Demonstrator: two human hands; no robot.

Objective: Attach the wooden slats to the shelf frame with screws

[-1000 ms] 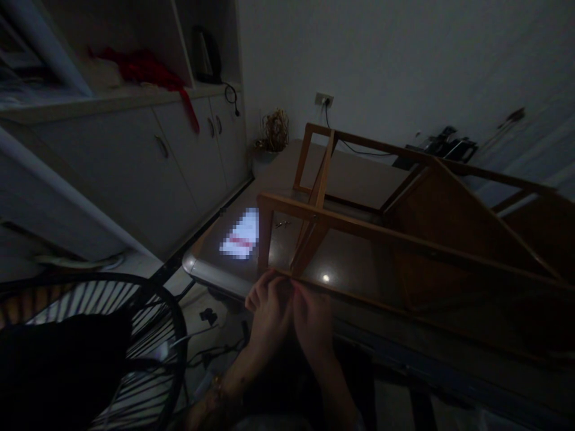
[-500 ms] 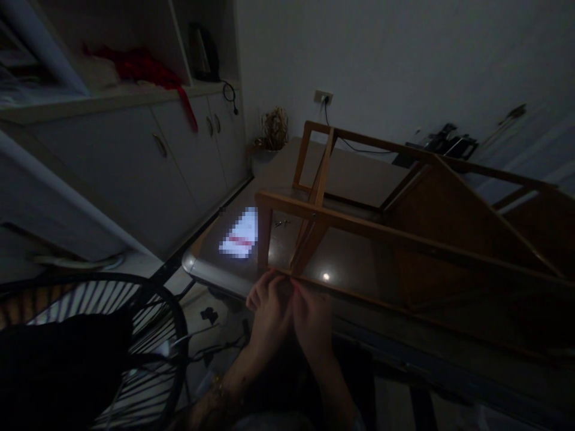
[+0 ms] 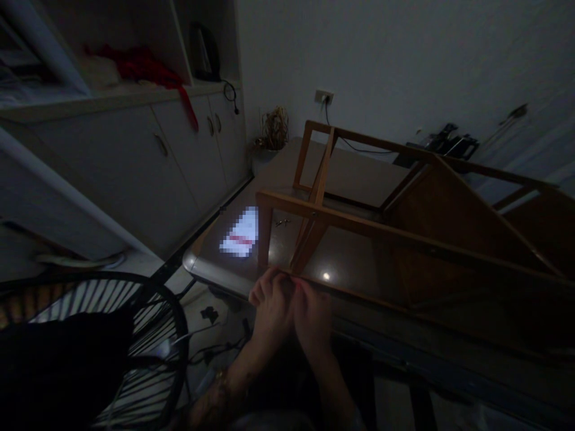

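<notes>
A wooden frame (image 3: 381, 230) of bars and a slanted panel lies on a dark glossy table (image 3: 345, 179). My left hand (image 3: 268, 311) and my right hand (image 3: 312, 317) sit pressed together at the frame's near lower bar, by the foot of a slanted post. The fingers of both hands are curled and pinched at that joint. What they pinch is hidden in the dim light. Small metal bits (image 3: 282, 222) lie on the table behind the front bar.
A lit phone screen (image 3: 240, 234) rests on the table's left corner. White cabinets (image 3: 135, 161) stand at left with red cloth (image 3: 144, 69) above. A round wire fan guard (image 3: 112, 335) is at lower left. Cables trail on the floor. A wall socket (image 3: 324, 96) is behind.
Both hands stay at the same joint of the frame; my fingers have shifted only slightly.
</notes>
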